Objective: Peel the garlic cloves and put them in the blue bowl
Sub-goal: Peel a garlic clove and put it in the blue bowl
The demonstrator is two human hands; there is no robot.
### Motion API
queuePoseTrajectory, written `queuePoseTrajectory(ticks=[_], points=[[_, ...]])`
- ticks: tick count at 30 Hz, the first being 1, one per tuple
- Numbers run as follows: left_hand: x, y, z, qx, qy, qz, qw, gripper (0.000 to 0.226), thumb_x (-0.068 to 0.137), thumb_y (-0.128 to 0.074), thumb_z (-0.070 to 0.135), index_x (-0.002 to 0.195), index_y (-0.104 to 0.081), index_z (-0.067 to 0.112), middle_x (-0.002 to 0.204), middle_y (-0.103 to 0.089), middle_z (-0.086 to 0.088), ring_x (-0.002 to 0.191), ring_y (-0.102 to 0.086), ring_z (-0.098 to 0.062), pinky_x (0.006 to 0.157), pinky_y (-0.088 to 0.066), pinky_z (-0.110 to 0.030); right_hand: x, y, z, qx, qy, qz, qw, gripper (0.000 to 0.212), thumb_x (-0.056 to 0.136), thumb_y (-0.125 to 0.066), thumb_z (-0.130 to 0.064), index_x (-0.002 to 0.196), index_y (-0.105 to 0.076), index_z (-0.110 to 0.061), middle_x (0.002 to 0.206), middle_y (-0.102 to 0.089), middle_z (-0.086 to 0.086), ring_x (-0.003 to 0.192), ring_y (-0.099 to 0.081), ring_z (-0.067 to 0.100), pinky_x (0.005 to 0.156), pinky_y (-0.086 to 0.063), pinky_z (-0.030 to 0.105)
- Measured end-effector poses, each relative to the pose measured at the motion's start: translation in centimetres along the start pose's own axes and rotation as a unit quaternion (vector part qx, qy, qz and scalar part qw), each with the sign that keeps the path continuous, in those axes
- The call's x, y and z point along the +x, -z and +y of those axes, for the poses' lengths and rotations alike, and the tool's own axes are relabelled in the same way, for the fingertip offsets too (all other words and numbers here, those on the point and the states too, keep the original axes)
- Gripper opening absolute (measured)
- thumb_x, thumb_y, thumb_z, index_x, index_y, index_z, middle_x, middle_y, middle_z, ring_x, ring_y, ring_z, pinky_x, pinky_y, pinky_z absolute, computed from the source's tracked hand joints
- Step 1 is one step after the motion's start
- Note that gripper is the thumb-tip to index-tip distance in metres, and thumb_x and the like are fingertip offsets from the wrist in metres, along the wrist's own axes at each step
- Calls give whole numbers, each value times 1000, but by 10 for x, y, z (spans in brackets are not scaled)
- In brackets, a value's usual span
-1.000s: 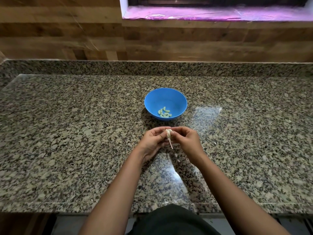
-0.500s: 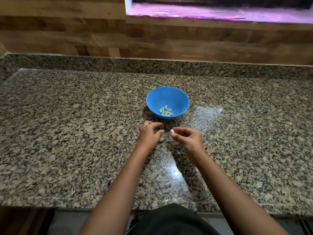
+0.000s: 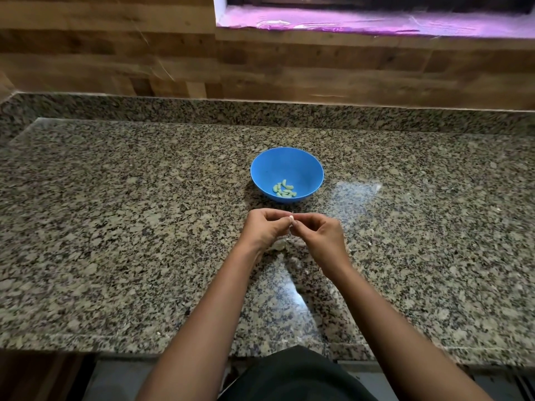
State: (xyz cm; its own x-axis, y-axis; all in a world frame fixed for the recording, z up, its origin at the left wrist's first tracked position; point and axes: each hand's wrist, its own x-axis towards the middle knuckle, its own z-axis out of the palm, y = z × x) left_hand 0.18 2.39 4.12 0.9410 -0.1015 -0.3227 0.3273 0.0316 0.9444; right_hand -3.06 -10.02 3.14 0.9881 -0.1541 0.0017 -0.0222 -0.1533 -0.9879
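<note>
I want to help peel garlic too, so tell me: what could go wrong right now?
The clove is tiny, and the left hand and right hand pinch it only with their fingertips. It might slip and fall on the counter, short of the bowl. On that speckled stone it could be hard to spot. The pale scrap under the left hand, probably peel, could get swept into the bowl too.

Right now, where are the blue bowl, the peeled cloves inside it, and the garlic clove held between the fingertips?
blue bowl [image 3: 289, 164]: head view, bare inner wall on the far side.
peeled cloves [image 3: 284, 190]: head view, middle of the pile.
garlic clove [image 3: 291, 217]: head view, its pale exposed end.
</note>
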Motion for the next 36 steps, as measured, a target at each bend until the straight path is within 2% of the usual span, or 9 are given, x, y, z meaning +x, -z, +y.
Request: queuePoseTrajectory(ticks=[4, 7, 12, 15, 18, 23, 28, 32, 36], points=[[2, -3, -3, 23, 2, 24, 999, 9, 81, -67, 0, 89, -67, 0, 80, -68, -10, 69, -64, -15, 61, -53, -19, -3, -3, 2, -81, 34, 15, 996, 17, 84, -67, -11, 100, -70, -7, 84, -71, 2, 76, -69, 10, 69, -55, 19], [2, -5, -4, 26, 7, 26, 999, 13, 80, -67, -1, 93, -67, -3, 88, -69, -16, 77, -66, -22, 72, -57, -30, -3, -4, 5, -155, 79, 33, 984, 15, 85, -66, -12, 99, -70, -8, 83, -69, 1, 73, -66, 7, 68, -54, 16], [0, -8, -3, 16, 5, 29, 999, 5, 80, -66, -3, 83, -66, 1, 77, -68, -12, 69, -65, -19, 67, -57, -27, -1, -7, 9, -231, 134, 41, 963, 13, 87, -63, -11, 97, -68, -6, 86, -67, 7, 74, -63, 15, 70, -55, 28], [0, -8, -6, 17, 26, 36, 999, 5, 82, -68, 4, 79, -66, 7, 76, -67, -10, 69, -63, -18, 66, -54, -33, 2, -7, 10, -227, 119, 47, 965, 14, 87, -62, -11, 97, -68, -5, 87, -68, 8, 75, -64, 16, 71, -56, 32], [0, -7, -5, -4, 47, 28, 998, 6, 85, -65, 6, 79, -65, 7, 72, -66, -8, 64, -61, -15, 57, -52, -27, 5, -8, 7, -210, 81, 38, 974, 15, 88, -60, -10, 99, -69, -4, 88, -70, 9, 73, -64, 14, 71, -56, 27], [1, -4, -4, -16, 76, 38, 996, 7, 87, -62, 4, 81, -62, 5, 70, -64, -7, 58, -61, -12, 57, -51, -25, 4, -9, 8, -133, 3, 1, 991, 19, 88, -59, -10, 104, -68, -7, 91, -71, 5, 79, -67, 10, 74, -56, 24], [6, 4, -8, -72, 102, 42, 991, 5, 88, -59, 2, 85, -62, 0, 71, -63, -11, 53, -58, -12, 54, -52, -20, 7, -6, 7, -37, -64, -34, 997, 11, 85, -64, -6, 95, -68, -7, 89, -70, 7, 83, -68, 17, 78, -57, 31], [16, 14, -18, 69, 53, 85, 993, 6, 88, -60, 1, 91, -65, 1, 76, -65, -9, 63, -60, -16, 61, -51, -26, 8, 6, 4, -14, -138, -20, 990, 7, 89, -57, -2, 89, -62, -6, 86, -66, 11, 77, -65, 24, 74, -57, 34], [19, 23, -23, 267, 7, 97, 959, 18, 89, -61, 10, 105, -69, 7, 107, -68, -8, 91, -61, -17, 76, -45, -24, 6, 26, 4, -84, -170, -51, 980, 9, 88, -57, 0, 92, -61, -6, 88, -64, 9, 74, -62, 19, 73, -57, 34]])
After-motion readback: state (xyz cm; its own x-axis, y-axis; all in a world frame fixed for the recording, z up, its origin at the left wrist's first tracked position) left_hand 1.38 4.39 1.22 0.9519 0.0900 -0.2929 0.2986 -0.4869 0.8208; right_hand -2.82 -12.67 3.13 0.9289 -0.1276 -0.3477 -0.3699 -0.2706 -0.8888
